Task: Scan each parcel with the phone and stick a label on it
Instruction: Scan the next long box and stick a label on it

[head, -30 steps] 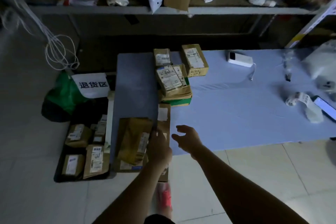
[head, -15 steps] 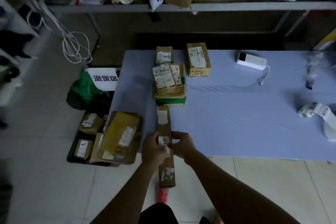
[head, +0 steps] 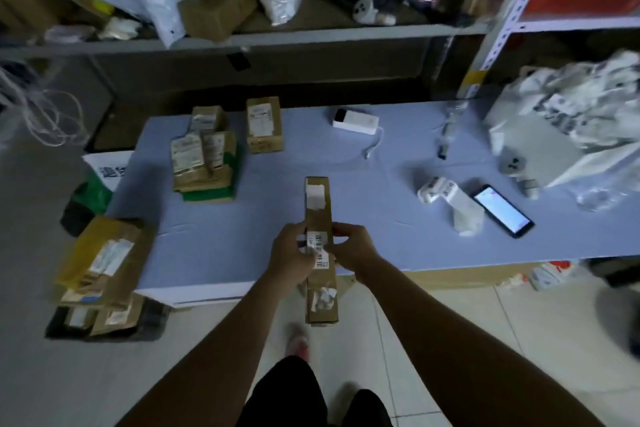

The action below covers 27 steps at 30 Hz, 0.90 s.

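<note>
long brown parcel (head: 319,215), barcode label (head: 321,249), between left hand (head: 290,255) and right hand (head: 353,250)

We see 2 bare forearms rising from the lower corners of the view and converging toward the middle, forming a narrow V. The left hand (head: 290,255) and the right hand (head: 354,250) sit level with each other, 1 on each side of a long parcel (head: 317,215). Each grips a long edge with its fingers curled (the thumbs lie on the top face). Both wrists are fairly straight, with the backs of the hands facing up.
</note>
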Motion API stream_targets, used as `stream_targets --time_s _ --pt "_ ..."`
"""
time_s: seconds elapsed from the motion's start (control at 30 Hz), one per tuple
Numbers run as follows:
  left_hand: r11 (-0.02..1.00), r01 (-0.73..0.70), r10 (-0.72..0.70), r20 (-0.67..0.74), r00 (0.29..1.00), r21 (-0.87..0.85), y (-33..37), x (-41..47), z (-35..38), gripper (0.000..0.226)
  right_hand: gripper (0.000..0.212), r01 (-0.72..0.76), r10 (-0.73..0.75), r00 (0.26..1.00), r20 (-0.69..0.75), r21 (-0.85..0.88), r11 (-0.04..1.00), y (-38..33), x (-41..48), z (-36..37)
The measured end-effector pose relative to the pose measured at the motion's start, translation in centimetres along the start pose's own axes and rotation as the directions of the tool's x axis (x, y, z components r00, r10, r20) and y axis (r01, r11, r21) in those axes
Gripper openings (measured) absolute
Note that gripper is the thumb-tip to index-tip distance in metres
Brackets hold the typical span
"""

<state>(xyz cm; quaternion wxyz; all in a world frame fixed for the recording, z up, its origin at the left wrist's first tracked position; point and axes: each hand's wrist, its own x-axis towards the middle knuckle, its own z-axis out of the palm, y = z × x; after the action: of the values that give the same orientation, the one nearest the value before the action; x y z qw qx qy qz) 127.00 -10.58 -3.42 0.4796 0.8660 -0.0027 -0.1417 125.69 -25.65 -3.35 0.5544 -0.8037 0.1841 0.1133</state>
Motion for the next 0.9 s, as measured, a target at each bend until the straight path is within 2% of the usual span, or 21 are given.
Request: stream_targets --time_s 0.13,0.33,0.43,0.57,0.63,0.7,0.8,0.9 --pt "0.996 -0.076 0.073 0.077 0.994 0.038 3.0 3.4 5.2 0.049 0.041 -0.036 0.038 0.997 -0.071 0.017 0.999 1.5 2.1 -6.1" --pt "0.993 0.006 0.010 0.132 0.991 -0.120 5.2 10.0 12.8 0.041 0.045 -0.106 0.105 0.990 -0.091 -0.007 0.994 3.6 7.7 -12.5" --pt "0.986 0.069 -0.043 0.166 0.985 -0.153 5.5 12.9 15.7 0.046 0.049 -0.189 0.187 0.981 -0.052 -0.036 0.981 4.4 10.7 -14.3" --pt "0.978 0.119 -0.088 0.178 0.980 -0.173 6.0 15.5 17.9 0.051 0.048 -0.210 0.210 0.978 -0.006 -0.082 0.974 5.3 13.9 -16.1" --pt "0.974 0.133 -0.104 0.159 0.982 -0.183 6.3 16.1 18.3 0.056 0.044 -0.192 0.194 0.981 0.018 -0.095 0.977 5.4 14.6 -16.8" --pt "0.973 0.146 -0.127 0.113 0.985 -0.180 6.4 16.4 18.6 0.051 0.044 -0.140 0.139 0.990 -0.008 -0.098 0.985 5.1 15.3 -18.1" --pt "0.978 0.149 -0.142 0.056 0.988 -0.146 6.5 16.4 18.8 0.032 0.044 -0.033 0.010 0.985 -0.171 -0.134 0.990 5.0 16.5 -21.7" --pt "0.978 0.193 -0.194 -0.011 0.981 -0.085 6.9 16.1 19.4 0.027 0.043 -0.017 -0.065 0.960 -0.274 -0.286 0.958 6.0 17.6 -26.4"
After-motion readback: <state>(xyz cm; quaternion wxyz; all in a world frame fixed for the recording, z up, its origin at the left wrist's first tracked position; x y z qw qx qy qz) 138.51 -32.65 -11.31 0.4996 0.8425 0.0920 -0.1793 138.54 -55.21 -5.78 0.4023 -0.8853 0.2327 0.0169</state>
